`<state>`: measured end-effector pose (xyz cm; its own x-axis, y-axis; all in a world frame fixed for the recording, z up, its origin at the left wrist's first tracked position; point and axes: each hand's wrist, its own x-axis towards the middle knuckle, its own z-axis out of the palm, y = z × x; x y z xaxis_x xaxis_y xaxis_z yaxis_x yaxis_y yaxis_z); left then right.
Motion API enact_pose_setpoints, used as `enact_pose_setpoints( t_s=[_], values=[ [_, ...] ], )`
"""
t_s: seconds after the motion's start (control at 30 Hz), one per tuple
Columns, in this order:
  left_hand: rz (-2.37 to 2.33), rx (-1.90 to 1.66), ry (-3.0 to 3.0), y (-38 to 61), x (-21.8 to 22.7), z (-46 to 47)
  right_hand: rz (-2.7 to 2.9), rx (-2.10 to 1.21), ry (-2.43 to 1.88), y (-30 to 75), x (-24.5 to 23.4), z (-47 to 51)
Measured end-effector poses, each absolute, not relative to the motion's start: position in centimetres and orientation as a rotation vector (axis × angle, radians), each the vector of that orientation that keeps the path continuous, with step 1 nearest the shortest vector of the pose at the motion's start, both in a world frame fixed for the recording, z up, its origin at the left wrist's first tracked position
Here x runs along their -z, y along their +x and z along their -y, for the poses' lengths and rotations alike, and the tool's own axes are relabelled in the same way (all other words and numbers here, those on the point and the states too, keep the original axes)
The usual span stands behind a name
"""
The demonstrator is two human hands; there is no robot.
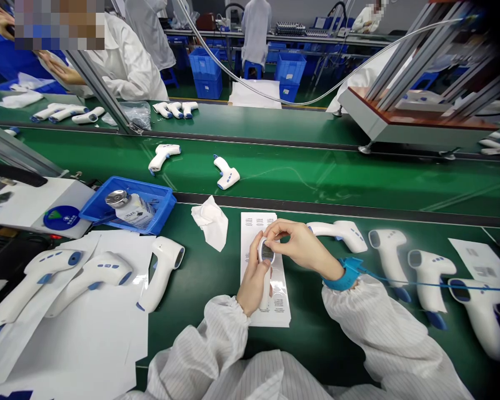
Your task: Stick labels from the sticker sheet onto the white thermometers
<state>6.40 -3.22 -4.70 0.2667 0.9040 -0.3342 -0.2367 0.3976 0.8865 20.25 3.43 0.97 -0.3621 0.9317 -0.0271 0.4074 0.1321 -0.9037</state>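
- L hand [253,282]: fingers closed round white IR thermometer [266,294], held upright
- R hand [299,245]: fingers pinching its head
- Printed sheet [252,236] underneath, on green tabletop [216,328]

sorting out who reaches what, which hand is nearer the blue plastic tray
Left: the left hand, gripping a white infrared thermometer, sits right of the blue plastic tray; the right hand is farther right.

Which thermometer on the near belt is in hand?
The thermometer upright in the left hand, right hand at its head; the others lie untouched.
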Motion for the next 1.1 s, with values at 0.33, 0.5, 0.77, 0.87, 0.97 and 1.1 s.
enact_pose_setpoints(
  t_s=[0.33,0.5,0.77,0.87,0.97,1.1],
  values=[
    [-1.004,-0.935,0.801,6.4,4.4,2.8,1.889,-1.064,-1.300,19.8,-0.6,-3.2],
    [-1.130,-0.970,0.805,6.2,3.0,2.0,1.718,-1.172,-1.318,20.1,-0.4,-2.9],
    [-1.327,-1.091,1.236,5.1,0.7,2.2,1.515,-1.187,-1.249,20.1,-1.1,-0.8],
    [-1.355,-1.132,1.311,5.0,0.8,2.3,1.545,-1.027,-1.250,19.3,-1.4,-0.1],
    [-1.379,-1.158,1.323,5.0,0.9,2.4,1.596,-0.917,-1.248,18.8,-1.5,0.4],
    [-1.381,-1.167,1.307,5.1,0.7,2.3,1.611,-0.905,-1.224,18.4,-1.6,0.9]
  ],
)
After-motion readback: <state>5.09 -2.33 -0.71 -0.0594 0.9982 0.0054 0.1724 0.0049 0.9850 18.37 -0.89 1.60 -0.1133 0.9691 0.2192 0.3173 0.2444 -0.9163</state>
